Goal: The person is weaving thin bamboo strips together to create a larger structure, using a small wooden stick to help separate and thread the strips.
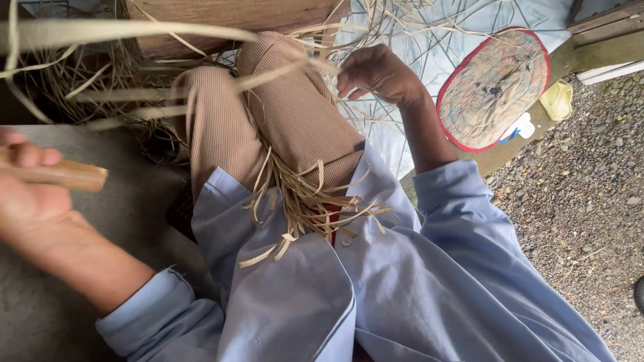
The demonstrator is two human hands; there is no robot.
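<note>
A: State the condition of each hand.

B: The left hand [27, 194] is closed around a smooth, pale wooden stick [64, 174], cut flat at its end, at the left edge of the view. The right hand [376, 72] is curled, fingers pinching thin dry straw strips [288, 67] above the knees.

A: Describe the material.

B: Flat, ribbon-like fibres, pale tan, stiff and curling. One long strip [134, 30] arcs across the top of the view from the left. A loose bundle of cut strips [302, 204] lies in the lap, on the light blue shirt [402, 288], just below the ribbed beige trousers [282, 121].

A: Surroundings and clearance?

B: Left: a flat grey concrete surface [121, 188], bare next to the forearm. Top: a wooden plank [228, 20] with tangled straw beneath. Right: an oval woven mat [493, 87] with red edging lies on a pale sheet, well apart from the right hand. Beyond it, coarse grey gravel [577, 201] is open ground. A yellow sandal [557, 99] sits just beside the mat.
</note>
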